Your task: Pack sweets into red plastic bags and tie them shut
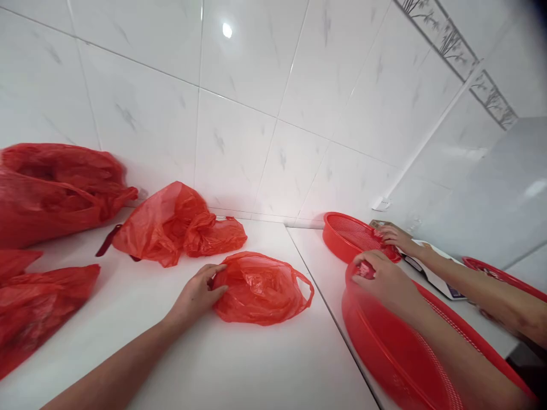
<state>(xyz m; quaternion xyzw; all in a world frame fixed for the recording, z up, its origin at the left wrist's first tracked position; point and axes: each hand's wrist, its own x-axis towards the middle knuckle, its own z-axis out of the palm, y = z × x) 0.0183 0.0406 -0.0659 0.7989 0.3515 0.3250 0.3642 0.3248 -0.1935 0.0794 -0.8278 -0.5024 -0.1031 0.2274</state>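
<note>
My left hand (196, 296) lies against the side of a crumpled, translucent red plastic bag (258, 290), its fingers over the bag's edge. The bag's loop handle sticks out to the right. My right hand (382, 279) grips the rim of a large round red perforated plastic basket (397, 353), with my forearm passing over the basket. A small red bit shows under my fingers. A co-worker's hand (397, 239) reaches in from the right onto a smaller red mesh basket (352, 236).
Several more stuffed red plastic bags (168, 228) lie at the left on the white table (256, 364), which has a seam (325, 307) running through it. Another red basket (491, 270) and a printed box or papers (431, 270) sit at the right. White tiled wall stands behind.
</note>
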